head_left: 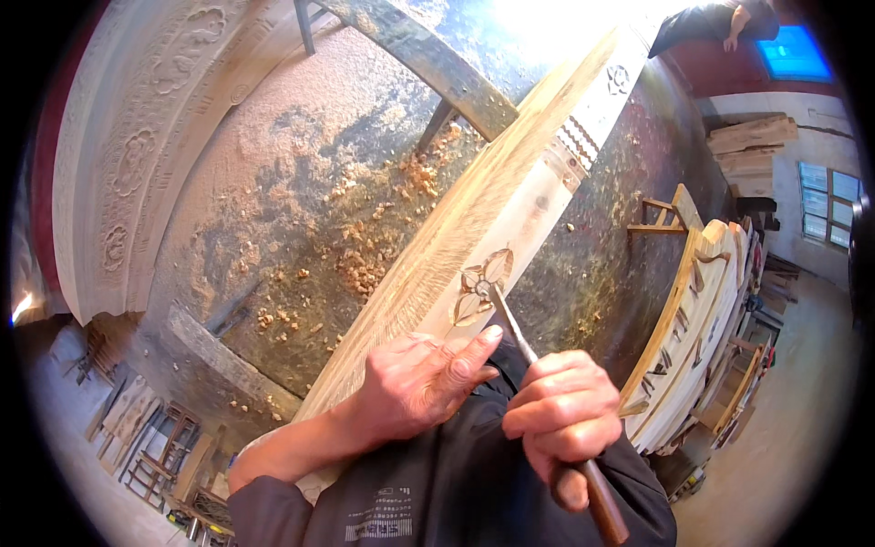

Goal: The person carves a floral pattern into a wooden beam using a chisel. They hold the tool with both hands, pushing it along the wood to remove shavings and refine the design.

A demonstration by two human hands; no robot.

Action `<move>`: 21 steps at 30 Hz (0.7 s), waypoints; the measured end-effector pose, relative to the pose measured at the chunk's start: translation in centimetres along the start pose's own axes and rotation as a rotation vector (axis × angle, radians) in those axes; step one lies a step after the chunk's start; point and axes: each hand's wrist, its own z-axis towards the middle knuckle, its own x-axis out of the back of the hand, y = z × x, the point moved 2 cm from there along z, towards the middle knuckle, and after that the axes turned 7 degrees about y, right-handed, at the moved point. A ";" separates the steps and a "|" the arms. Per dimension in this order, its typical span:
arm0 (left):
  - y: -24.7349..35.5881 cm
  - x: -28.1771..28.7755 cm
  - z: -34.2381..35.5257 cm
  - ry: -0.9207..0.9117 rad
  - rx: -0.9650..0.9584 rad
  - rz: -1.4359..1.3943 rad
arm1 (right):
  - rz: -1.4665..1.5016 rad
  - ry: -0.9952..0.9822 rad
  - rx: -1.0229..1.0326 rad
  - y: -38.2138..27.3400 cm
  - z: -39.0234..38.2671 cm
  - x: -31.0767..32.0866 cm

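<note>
A long pale timber beam [533,214] runs up and away to the right from my body. Its flat face bears a carved flower [481,287] with pointed petals round a small centre. My right hand [565,410] is closed round a carving chisel [514,326], whose brown wooden handle sticks out below the fist. The metal blade meets the flower near its centre. Beside the flower, my left hand [421,378] rests on the beam, thumb stretched toward the blade and apart from it. Its other fingers are partly hidden.
Wood shavings [369,260] litter the floor left of the beam. A wooden trestle [428,64] meets its far part; a lower support [228,356] lies nearer. Carved panels [137,164] stand at left. Curved boards holding several tools [679,337] are at right. Another person [715,25] is far off.
</note>
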 end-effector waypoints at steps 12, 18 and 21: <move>-0.1 -1.3 1.0 -0.099 -0.068 0.071 | -0.080 -0.276 -0.042 -0.6 1.0 1.1; -0.1 -2.7 1.4 0.000 -0.089 -0.038 | -0.022 0.197 -0.127 -1.0 -0.5 1.4; -0.5 -3.3 1.1 -0.004 -0.130 0.005 | 0.023 0.383 -0.156 -0.3 -1.4 1.3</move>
